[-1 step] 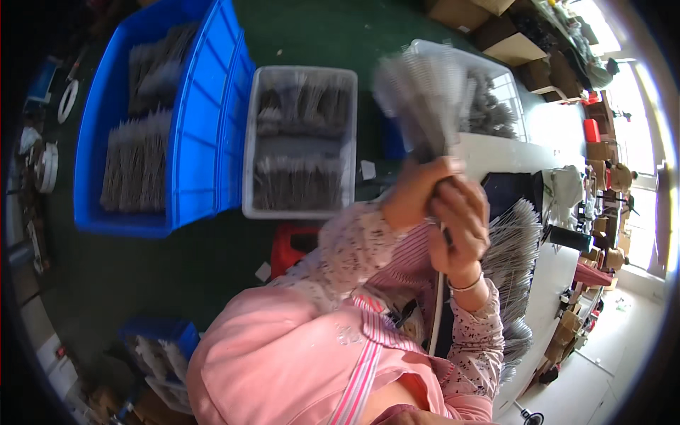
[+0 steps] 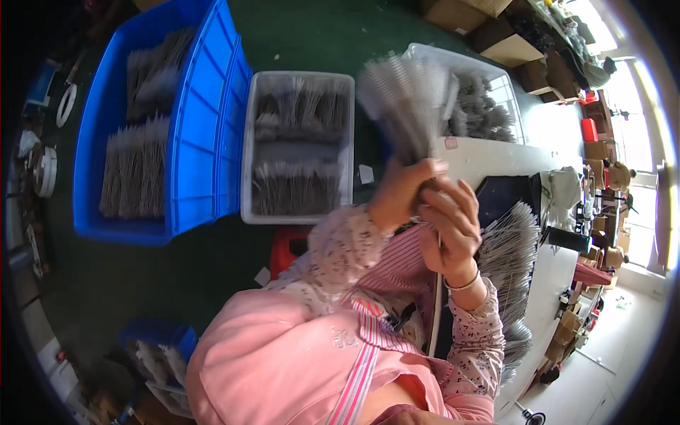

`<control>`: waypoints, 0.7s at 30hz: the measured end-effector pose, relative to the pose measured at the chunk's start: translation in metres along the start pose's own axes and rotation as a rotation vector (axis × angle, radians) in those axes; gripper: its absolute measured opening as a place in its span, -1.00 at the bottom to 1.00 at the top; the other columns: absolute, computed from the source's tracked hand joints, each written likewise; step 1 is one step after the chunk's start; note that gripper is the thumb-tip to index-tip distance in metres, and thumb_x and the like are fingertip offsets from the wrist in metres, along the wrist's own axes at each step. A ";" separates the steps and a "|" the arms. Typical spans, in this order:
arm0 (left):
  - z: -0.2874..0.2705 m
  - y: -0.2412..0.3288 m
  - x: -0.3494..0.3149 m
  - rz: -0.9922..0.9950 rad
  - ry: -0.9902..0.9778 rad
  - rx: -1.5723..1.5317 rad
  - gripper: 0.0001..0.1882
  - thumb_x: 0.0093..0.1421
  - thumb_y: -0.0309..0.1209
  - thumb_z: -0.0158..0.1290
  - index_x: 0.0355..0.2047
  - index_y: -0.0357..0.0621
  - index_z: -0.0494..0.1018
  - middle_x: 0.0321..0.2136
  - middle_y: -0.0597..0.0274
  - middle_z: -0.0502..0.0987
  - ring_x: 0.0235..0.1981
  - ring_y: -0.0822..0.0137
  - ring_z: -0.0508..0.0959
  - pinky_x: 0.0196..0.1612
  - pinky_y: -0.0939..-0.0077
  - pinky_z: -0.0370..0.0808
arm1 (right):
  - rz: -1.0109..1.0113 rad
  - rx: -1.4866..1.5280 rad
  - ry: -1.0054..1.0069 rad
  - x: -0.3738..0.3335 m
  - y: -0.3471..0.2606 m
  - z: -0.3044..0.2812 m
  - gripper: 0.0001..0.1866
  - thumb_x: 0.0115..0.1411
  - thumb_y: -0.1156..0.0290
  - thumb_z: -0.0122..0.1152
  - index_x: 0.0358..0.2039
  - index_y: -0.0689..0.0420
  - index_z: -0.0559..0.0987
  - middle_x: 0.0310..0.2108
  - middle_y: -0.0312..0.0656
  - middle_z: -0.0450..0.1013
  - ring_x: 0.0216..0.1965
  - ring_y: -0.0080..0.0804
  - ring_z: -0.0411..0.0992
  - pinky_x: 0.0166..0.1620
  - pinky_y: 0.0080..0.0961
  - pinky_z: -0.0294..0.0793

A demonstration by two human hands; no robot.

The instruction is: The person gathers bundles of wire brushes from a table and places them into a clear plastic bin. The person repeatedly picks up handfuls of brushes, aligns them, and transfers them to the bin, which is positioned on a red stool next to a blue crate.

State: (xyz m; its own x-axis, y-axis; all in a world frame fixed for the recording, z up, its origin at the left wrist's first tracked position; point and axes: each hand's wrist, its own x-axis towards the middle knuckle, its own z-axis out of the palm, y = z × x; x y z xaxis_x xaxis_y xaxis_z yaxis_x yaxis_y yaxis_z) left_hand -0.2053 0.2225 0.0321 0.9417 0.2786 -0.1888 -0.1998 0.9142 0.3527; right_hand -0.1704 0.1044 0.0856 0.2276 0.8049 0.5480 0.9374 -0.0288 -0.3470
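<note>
My left hand (image 2: 402, 191) is closed round the lower end of a bundle of thin, pale-grey bristly rods (image 2: 409, 106). The bundle fans out upward and is smeared by motion, so single rods do not show clearly. Right beside it my right hand (image 2: 451, 225) has its fingers stretched and a little apart, touching the lower end of the bundle or the left hand. Close to my right wrist, a large heap of similar rods (image 2: 511, 258) lies on dark cloth on the white table (image 2: 559, 273).
A large blue crate (image 2: 205, 120) at the left and a white bin (image 2: 352, 149) beside it hold upright bundles. Another translucent bin (image 2: 513, 99) with bundles stands beyond the table. Below the white bin is a red stool (image 2: 283, 255). Cardboard boxes (image 2: 510, 46) stand far right.
Both hands and the bundle have shifted slightly left and down. My right hand's fingers have straightened and spread from a more curled pose.
</note>
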 end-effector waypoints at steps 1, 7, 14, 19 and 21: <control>-0.016 0.004 0.004 0.097 0.077 0.081 -0.90 0.07 -0.43 0.12 -0.45 -0.17 0.44 -0.56 0.34 0.45 -0.56 0.51 0.46 -0.52 0.61 0.43 | -0.004 0.011 -0.087 0.006 0.006 0.005 -0.82 -0.09 0.44 0.22 -0.42 0.20 0.58 -0.26 -0.16 0.52 -0.08 -0.17 0.44 0.20 -0.10 0.13; -0.145 0.018 0.014 0.460 0.409 0.821 -0.78 -0.09 -0.50 0.22 -0.41 -0.25 0.45 -0.50 0.32 0.49 -0.48 0.48 0.49 -0.37 0.55 0.45 | 0.118 -0.372 -0.227 0.028 0.097 0.045 -0.75 0.00 0.30 0.25 -0.31 0.16 0.57 -0.21 -0.20 0.49 -0.01 -0.19 0.34 0.20 -0.09 0.07; -0.250 0.040 0.020 0.278 0.563 1.047 -0.67 -0.15 -0.48 0.26 -0.32 -0.26 0.47 -0.43 0.30 0.52 -0.42 0.45 0.49 -0.30 0.49 0.45 | 0.318 -0.222 -0.534 0.017 0.181 0.073 -0.69 0.02 0.16 0.27 -0.37 0.17 0.58 -0.50 -0.19 0.50 -0.38 -0.22 0.45 -0.21 -0.28 0.31; -0.320 0.066 0.041 0.290 0.843 1.225 -0.65 -0.18 -0.40 0.27 -0.34 -0.27 0.49 -0.40 0.13 0.59 -0.37 0.28 0.58 -0.26 0.42 0.47 | 0.363 -0.233 -0.534 0.024 0.180 0.079 -0.75 0.01 0.20 0.24 -0.53 0.16 0.56 -0.59 -0.17 0.49 -0.44 -0.21 0.46 -0.32 -0.32 0.32; -0.348 0.086 0.055 0.190 0.974 1.257 -0.53 -0.20 -0.35 0.28 -0.25 -0.31 0.46 -0.35 0.01 0.59 -0.34 0.16 0.60 -0.22 0.34 0.48 | 0.364 -0.207 -0.523 0.026 0.181 0.079 -0.78 0.00 0.24 0.23 -0.54 0.15 0.55 -0.57 -0.18 0.49 -0.45 -0.22 0.46 -0.33 -0.32 0.31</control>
State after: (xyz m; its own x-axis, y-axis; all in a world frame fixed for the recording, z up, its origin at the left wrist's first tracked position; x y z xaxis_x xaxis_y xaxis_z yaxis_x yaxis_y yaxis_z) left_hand -0.2644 0.4186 -0.2669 0.3085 0.8773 -0.3677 0.5140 0.1715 0.8404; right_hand -0.0155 0.1671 -0.0228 0.4297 0.9023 -0.0360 0.8683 -0.4238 -0.2579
